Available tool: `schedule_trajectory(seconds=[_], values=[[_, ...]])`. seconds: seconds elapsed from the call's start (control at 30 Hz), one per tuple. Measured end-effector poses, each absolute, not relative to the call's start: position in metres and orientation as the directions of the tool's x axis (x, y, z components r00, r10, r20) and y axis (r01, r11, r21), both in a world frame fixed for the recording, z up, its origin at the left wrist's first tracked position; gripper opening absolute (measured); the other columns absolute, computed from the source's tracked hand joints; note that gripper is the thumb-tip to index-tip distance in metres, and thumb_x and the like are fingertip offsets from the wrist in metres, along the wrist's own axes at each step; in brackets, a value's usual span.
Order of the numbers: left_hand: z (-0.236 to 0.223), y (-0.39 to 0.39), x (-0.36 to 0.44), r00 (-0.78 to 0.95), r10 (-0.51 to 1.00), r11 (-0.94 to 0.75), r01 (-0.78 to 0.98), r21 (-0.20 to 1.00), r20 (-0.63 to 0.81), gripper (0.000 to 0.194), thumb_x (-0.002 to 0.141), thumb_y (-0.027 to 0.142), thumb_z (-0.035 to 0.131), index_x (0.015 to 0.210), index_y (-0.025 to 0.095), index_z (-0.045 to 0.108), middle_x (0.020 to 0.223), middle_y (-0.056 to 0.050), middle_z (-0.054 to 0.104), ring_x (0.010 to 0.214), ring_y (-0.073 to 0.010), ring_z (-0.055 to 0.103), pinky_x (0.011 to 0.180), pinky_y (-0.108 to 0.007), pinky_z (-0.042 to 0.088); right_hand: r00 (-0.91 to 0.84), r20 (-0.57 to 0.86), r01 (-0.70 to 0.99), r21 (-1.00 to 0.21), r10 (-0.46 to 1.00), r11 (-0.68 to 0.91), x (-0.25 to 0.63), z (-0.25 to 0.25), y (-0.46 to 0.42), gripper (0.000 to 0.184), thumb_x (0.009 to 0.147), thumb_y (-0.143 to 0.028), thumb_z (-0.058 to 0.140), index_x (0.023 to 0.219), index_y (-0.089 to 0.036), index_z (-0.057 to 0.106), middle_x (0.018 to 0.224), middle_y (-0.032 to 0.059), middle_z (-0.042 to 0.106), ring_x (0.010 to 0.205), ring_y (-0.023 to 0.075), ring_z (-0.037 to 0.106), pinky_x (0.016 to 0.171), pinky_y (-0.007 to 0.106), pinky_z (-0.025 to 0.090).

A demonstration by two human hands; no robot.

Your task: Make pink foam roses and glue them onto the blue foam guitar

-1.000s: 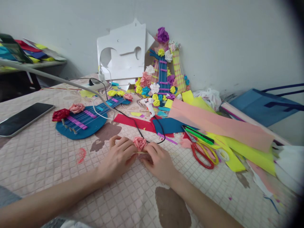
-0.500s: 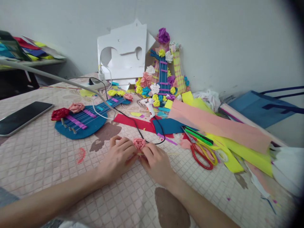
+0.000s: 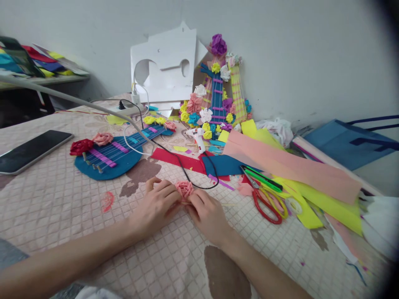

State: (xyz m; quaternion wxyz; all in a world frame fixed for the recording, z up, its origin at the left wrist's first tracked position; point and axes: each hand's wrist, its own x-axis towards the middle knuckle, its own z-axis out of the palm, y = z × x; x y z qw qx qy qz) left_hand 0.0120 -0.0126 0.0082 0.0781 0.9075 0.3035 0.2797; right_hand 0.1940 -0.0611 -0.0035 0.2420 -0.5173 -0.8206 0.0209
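Observation:
Between my two hands is a pink paper flower (image 3: pixel 184 189), its folded petals facing up. My left hand (image 3: pixel 160 202) pinches its left side, fingers bent and closed. On the opposite side my right hand (image 3: pixel 208 212) grips it with thumb and fingers pressed together. A thin yellowish stick (image 3: pixel 230 204) pokes out to the right from under my right hand; its other end is hidden by the fingers. Beyond them lies a blue paper guitar (image 3: pixel 109 160) with purple strips, strings and paper roses.
A white glue gun (image 3: pixel 197 139) stands behind the hands, its black cord (image 3: pixel 184 171) looping close to the flower. Red-handled scissors (image 3: pixel 267 207) and a green cutter (image 3: pixel 262 177) lie right, by crepe paper strips (image 3: pixel 289 162). At left rests a phone (image 3: pixel 34 151). Decorated guitars (image 3: pixel 217 97) lean against the wall.
The whole view has shifted slightly. Both hands keep their hold on the pink paper flower, with hardly any visible change in their pose.

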Motion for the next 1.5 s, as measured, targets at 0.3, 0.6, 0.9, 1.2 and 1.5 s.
schedule_trajectory(seconds=[0.3,0.6,0.9,1.2,1.5], values=[[0.005,-0.013,0.011,0.640,0.617,-0.787,0.515,0.339,0.459,0.009,0.089,0.021,0.051,0.083,0.020,0.058,0.083,-0.001,0.064,0.084,-0.0177,0.053,0.085,-0.039,0.027,-0.338,0.370,0.831,-0.315,0.866,0.459,0.196,-0.006,-0.061,0.010,0.092,-0.017,0.046,0.089,-0.018,0.056,0.088,0.0058,0.058,0.079,0.0190,0.058,0.065,0.029,0.046],[0.007,-0.013,0.010,0.671,0.514,-0.854,0.457,0.249,0.534,0.013,0.092,0.020,0.051,0.087,0.024,0.063,0.087,0.001,0.067,0.090,-0.0175,0.055,0.089,-0.040,0.023,-0.365,0.360,0.828,-0.297,0.859,0.476,0.196,-0.005,-0.061,0.014,0.093,-0.017,0.043,0.095,-0.018,0.057,0.092,0.0067,0.061,0.081,0.0194,0.059,0.066,0.030,0.048],[0.003,-0.013,0.008,0.723,0.477,-0.872,0.459,0.168,0.500,0.019,0.094,0.019,0.044,0.086,0.020,0.060,0.086,-0.001,0.065,0.088,-0.0182,0.053,0.090,-0.041,0.026,-0.378,0.413,0.825,-0.255,0.828,0.504,0.193,-0.006,-0.062,0.012,0.093,-0.020,0.047,0.096,-0.017,0.058,0.094,0.0079,0.060,0.085,0.0198,0.059,0.070,0.030,0.050],[0.002,-0.016,0.009,0.708,0.499,-0.857,0.487,0.167,0.500,0.015,0.094,0.018,0.044,0.090,0.020,0.058,0.091,-0.001,0.065,0.094,-0.0194,0.052,0.091,-0.042,0.025,-0.436,0.417,0.816,-0.190,0.797,0.546,0.194,-0.006,-0.060,0.018,0.092,-0.014,0.043,0.094,-0.016,0.061,0.095,0.0100,0.063,0.089,0.0219,0.059,0.074,0.033,0.052],[-0.005,-0.013,0.007,0.743,0.474,-0.868,0.486,0.105,0.472,0.020,0.094,0.016,0.040,0.084,0.019,0.057,0.088,-0.002,0.062,0.092,-0.0194,0.052,0.092,-0.042,0.029,-0.363,0.456,0.836,-0.226,0.813,0.500,0.193,-0.009,-0.063,0.013,0.092,-0.017,0.047,0.098,-0.017,0.059,0.095,0.0088,0.062,0.090,0.0207,0.060,0.074,0.032,0.053]])
